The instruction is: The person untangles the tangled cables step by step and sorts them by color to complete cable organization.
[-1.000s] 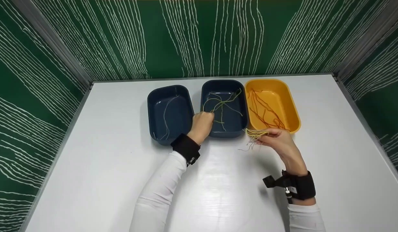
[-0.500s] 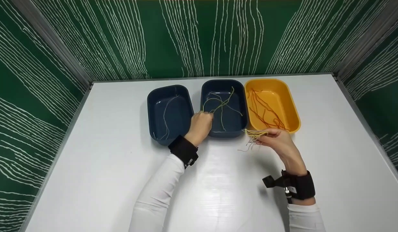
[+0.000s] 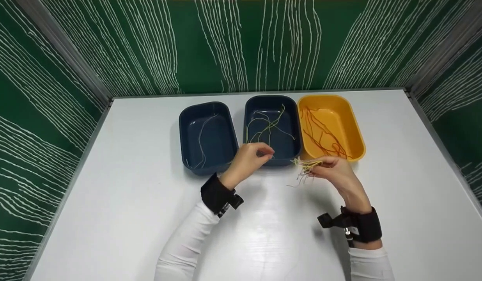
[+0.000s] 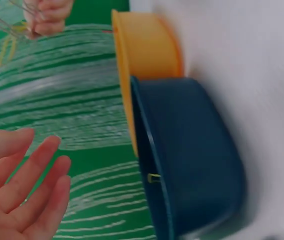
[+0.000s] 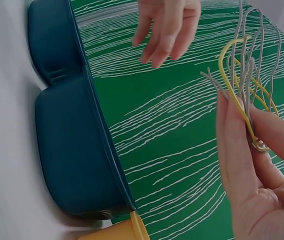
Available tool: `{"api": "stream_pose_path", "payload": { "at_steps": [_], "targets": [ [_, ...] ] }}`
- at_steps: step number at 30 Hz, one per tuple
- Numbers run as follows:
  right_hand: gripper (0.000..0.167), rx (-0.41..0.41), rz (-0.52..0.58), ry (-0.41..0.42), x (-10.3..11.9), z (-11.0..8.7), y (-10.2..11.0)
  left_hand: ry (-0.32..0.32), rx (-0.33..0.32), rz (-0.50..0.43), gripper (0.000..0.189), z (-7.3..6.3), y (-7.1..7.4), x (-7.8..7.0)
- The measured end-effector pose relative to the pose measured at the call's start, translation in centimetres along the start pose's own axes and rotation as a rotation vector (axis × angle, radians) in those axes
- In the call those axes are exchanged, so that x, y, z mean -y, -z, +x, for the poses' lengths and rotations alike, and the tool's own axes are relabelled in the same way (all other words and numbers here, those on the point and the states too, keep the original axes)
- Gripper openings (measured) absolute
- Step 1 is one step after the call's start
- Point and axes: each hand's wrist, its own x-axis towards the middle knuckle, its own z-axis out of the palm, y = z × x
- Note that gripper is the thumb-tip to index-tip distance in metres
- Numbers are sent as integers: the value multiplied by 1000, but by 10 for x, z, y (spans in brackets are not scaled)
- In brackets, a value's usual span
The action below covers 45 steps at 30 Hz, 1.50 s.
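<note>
In the head view my left hand (image 3: 250,158) is over the front left edge of the middle dark blue bin (image 3: 278,161). Its fingers are apart and hold nothing in the left wrist view. Several yellow-green and greyish strings (image 3: 270,125) lie loosely crossed inside that bin. My right hand (image 3: 340,175) pinches a bundle of yellow and grey strings (image 5: 247,75) between thumb and fingertips. The bundle's loose ends hang in front of the gap between the middle bin and the yellow bin (image 3: 352,134). Where the strings meet the right palm is partly hidden.
Orange-red strings (image 3: 323,132) lie in the yellow bin on the right. The left dark blue bin (image 3: 192,142) holds thin grey strings (image 3: 201,140). All three bins stand on a white table (image 3: 128,175) before green walls (image 3: 252,47) with white wavy lines.
My left hand has drawn back from the middle bin, turned toward the right and loosened its fingers. Strings in that bin have settled. The right hand stays almost still with its bundle.
</note>
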Motion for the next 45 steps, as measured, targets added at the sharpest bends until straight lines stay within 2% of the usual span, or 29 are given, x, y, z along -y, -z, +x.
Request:
{"api": "stream_pose_path", "payload": {
  "at_steps": [3,6,10,14,15,17,21,22,31,39,45],
  "targets": [
    [33,33,-17,18,1,-2,-3,-38,-8,-59,12,-8,0,-10],
    [25,118,22,47,21,-14,-11,-67,-8,-91,13,-17,-1,-17],
    [24,222,44,66,58,-35,-31,-118,-30,-90,13,-27,-3,-22],
    [28,219,-35,51,89,-52,-54,-181,-85,-68,13,-36,-7,-24],
    [25,242,-10,62,80,-48,-50,-196,-102,-54,13,-38,-8,-24],
    [23,217,-54,39,92,-54,-59,-217,-130,-26,13,-42,-10,-24],
    [13,217,-82,19,96,-55,-65,-240,-159,17,14,-48,-15,-21],
    [12,194,-125,-6,111,-62,-74,-243,-162,21,14,-49,-16,-20],
    [9,227,-156,-51,108,-59,-79,-252,-199,25,12,-54,-23,-15],
    [12,253,-196,-43,104,-57,-80,-263,-208,14,7,-56,-27,-9],
    [13,269,-186,-48,103,-57,-79,-256,-220,4,6,-57,-25,-7]
  ]
}}
